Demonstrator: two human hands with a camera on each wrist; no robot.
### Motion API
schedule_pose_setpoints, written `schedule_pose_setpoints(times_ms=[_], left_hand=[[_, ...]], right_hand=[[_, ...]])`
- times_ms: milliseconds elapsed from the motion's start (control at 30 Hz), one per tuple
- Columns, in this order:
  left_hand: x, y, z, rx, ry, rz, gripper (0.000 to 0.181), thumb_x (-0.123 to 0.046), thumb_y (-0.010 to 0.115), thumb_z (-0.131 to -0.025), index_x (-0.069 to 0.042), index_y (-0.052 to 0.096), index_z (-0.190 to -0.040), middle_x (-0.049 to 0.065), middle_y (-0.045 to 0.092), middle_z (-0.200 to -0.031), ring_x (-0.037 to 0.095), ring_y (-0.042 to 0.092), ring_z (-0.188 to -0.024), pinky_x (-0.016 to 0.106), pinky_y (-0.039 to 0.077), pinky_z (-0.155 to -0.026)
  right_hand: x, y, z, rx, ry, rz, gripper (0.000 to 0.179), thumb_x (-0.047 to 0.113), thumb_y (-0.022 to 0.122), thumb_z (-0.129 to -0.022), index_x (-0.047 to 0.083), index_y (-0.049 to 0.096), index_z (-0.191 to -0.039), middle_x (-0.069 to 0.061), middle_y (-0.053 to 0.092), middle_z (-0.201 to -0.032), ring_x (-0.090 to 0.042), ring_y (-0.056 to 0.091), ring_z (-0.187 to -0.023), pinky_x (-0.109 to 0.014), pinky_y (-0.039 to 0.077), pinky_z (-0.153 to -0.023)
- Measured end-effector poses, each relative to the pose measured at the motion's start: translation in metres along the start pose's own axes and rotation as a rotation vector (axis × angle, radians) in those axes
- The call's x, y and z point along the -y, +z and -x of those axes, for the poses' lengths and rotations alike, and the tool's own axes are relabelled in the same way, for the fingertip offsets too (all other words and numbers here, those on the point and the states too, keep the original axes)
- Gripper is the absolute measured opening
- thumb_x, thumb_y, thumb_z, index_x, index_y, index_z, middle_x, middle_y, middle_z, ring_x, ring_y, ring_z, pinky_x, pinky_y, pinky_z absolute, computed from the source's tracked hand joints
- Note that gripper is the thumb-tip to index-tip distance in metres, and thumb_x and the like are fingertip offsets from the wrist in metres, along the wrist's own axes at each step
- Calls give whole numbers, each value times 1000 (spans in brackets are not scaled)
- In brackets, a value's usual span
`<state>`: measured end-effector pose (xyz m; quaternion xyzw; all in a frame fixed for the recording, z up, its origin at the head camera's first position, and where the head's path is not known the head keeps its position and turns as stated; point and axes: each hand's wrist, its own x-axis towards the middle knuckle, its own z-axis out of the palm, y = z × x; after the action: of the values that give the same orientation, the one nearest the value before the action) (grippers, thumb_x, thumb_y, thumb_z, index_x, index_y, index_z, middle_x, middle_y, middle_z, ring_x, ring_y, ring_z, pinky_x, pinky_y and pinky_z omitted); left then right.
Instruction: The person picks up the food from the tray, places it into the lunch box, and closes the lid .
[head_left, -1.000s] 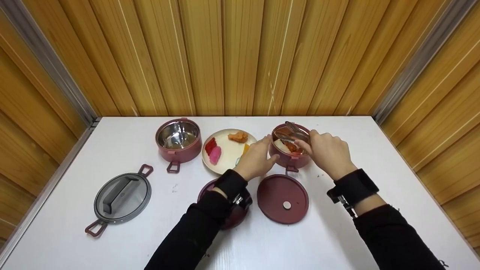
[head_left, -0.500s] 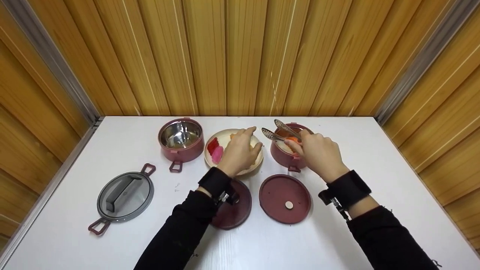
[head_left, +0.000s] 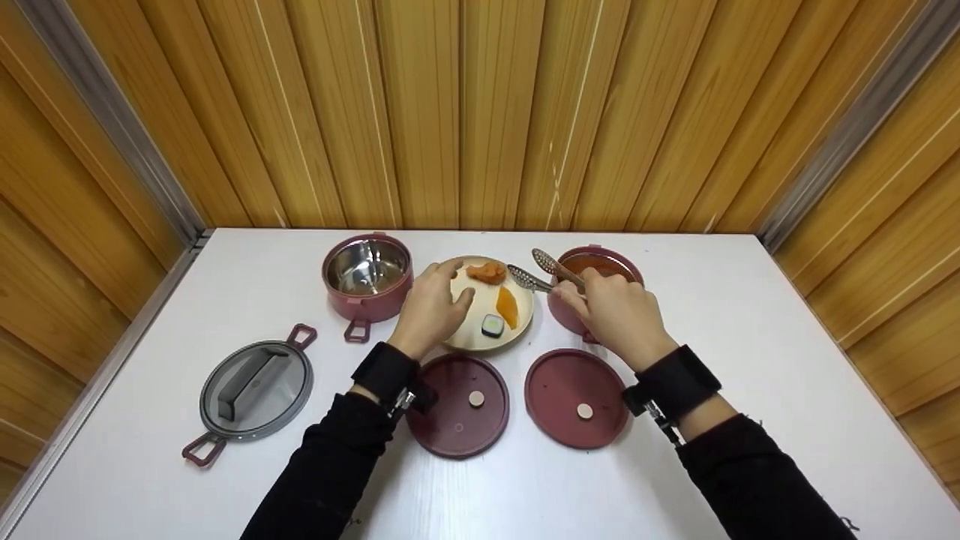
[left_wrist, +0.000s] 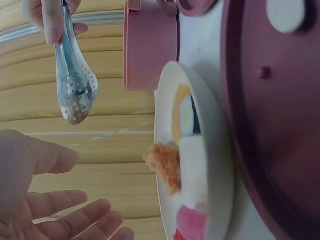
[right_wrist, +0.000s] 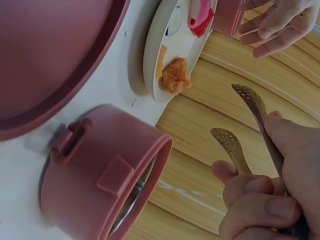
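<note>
My right hand [head_left: 622, 311] grips metal serving tongs [right_wrist: 231, 142], their perforated ends spread with nothing between them. They hang between the right-hand dark-pink pot [head_left: 566, 309] and a cream plate [head_left: 482, 296]. My left hand [head_left: 429, 309] hovers over the plate's left side with spread fingers, holding nothing. On the plate lie a fried chicken piece [head_left: 487, 272], an orange-yellow slice [head_left: 507, 307] and a sushi roll [head_left: 493, 325]. Pink food [left_wrist: 191, 222] and red food [right_wrist: 199, 31] show in the wrist views; my left hand hides them in the head view. The right-hand pot's contents are mostly hidden by my right hand.
A second dark-pink pot [head_left: 379, 307] with a bare steel inside stands left of the plate. Two round maroon lids, the left lid [head_left: 459, 420] and the right lid [head_left: 574, 382], lie in front. Farther left is a grey lid [head_left: 259, 394] with two loop handles.
My left hand has moved left from beside the right-hand pot across the plate, uncovering the sushi roll and orange-yellow slice. The tongs have come out of that pot and shifted left toward the plate.
</note>
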<state>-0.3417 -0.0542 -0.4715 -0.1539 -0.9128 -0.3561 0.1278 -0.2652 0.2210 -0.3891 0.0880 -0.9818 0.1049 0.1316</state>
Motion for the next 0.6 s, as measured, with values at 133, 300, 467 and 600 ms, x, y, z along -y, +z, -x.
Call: schedule_pose_setpoints(times_ms=[133,300,467,600], left_hand=[[39,14,-1,-52,9,-34,47,-28,76,-99,-7,71,-141,16,76,-117,34,73,-106,53,61,-94],[57,9,10,-94,7,-22,35,-29,74,-102,-7,79,-127,10,77,-104,28,71,-96,47,61,-83],[48,-11,29,-89,-51,-7,33,-15,75,-96,-2,79,-126,16,77,-109,31,73,-99,45,63,-89],[67,-3,36,-115,-83,-33,34,-12,76,-93,2,79,-125,22,76,-111,38,75,-102,51,64,-92]], right_hand=[[8,8,0,1,-25,-6,52,50,65,-109,-1,70,-105,-29,76,-90,-55,77,-85,-67,61,-65],[20,20,-2,23,-37,-10,54,54,65,-108,2,70,-100,-26,76,-90,-51,76,-84,-64,60,-65],[33,33,-2,37,-71,-4,56,54,64,-109,1,71,-92,-20,71,-87,-46,75,-80,-60,61,-64],[44,44,-1,15,-120,0,54,51,67,-107,1,70,-88,-19,71,-78,-44,74,-78,-57,62,-74]])
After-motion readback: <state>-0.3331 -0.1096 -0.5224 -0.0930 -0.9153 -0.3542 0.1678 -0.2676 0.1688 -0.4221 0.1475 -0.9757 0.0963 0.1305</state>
